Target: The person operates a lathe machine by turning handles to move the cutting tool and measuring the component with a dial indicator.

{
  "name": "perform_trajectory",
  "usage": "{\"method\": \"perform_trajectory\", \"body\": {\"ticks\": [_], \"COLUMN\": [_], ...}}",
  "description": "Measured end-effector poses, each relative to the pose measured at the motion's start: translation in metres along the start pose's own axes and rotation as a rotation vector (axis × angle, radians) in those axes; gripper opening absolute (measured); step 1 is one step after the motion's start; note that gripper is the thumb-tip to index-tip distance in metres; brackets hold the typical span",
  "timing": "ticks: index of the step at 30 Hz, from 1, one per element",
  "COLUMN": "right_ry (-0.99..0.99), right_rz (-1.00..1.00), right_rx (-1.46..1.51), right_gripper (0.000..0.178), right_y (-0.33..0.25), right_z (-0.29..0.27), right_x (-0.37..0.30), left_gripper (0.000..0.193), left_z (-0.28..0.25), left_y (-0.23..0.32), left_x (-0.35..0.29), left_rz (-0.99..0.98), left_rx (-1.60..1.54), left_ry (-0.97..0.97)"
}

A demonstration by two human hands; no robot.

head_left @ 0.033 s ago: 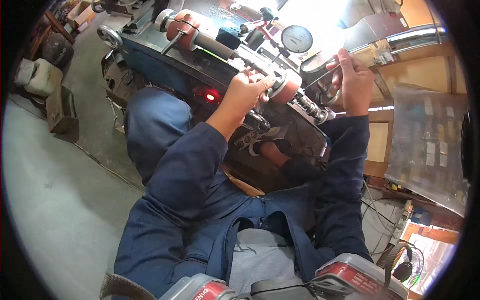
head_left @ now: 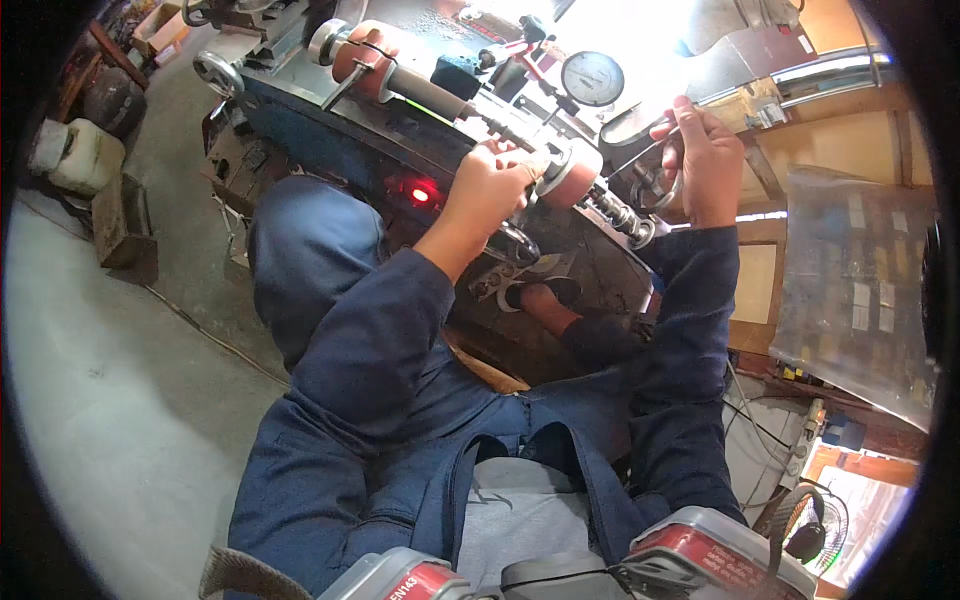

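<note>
A long metal shaft [head_left: 510,131] lies across the machine bench between two reddish tailstock-like blocks. My left hand [head_left: 490,190] closes its fingers and thumb round the shaft's near side, just left of the right-hand red block [head_left: 572,175]. Part of the shaft is hidden behind those fingers. My right hand [head_left: 708,160] is raised to the right of that block, pinching a thin metal rod [head_left: 637,157] that slants down toward the block. Behind the shaft, a round dial gauge [head_left: 592,78] sits on a jointed stand. The left-hand red block [head_left: 367,62] carries a projecting lever.
A handwheel [head_left: 217,73] juts from the bench's left end, and another chrome handwheel [head_left: 517,243] is below my left hand. A red lamp [head_left: 420,195] glows on the bench front. A plastic sheet [head_left: 857,290] hangs at right; a white jerrycan [head_left: 90,155] stands at far left.
My right hand has shifted very slightly to the left with the thin rod. My left hand stays at the shaft.
</note>
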State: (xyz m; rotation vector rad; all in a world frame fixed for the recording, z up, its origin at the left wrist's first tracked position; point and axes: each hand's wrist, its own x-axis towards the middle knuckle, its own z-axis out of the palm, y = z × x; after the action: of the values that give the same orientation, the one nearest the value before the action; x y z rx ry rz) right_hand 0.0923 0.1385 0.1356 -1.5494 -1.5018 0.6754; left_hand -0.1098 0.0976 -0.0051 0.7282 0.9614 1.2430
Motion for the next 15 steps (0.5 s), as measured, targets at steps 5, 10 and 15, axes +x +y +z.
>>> {"method": "perform_trajectory", "body": {"ticks": [5, 10, 15], "right_ry": [-0.251, -0.228, 0.311], "right_rz": [0.211, 0.199, -0.098], "right_rx": [0.619, 0.896, 0.384], "right_gripper": [0.028, 0.024, 0.016], "right_y": [0.003, 0.03, 0.024], "right_z": [-0.011, -0.011, 0.021], "right_x": [0.004, 0.004, -0.008], "left_gripper": [0.024, 0.016, 0.017], "left_z": [0.012, 0.025, 0.045], "left_y": [0.001, 0.023, 0.021], "left_x": [-0.026, -0.022, -0.004], "left_rz": [0.53, 1.1, 1.325], "left_rx": [0.392, 0.539, 0.69], "left_ry": [0.385, 0.133, 0.026]}}
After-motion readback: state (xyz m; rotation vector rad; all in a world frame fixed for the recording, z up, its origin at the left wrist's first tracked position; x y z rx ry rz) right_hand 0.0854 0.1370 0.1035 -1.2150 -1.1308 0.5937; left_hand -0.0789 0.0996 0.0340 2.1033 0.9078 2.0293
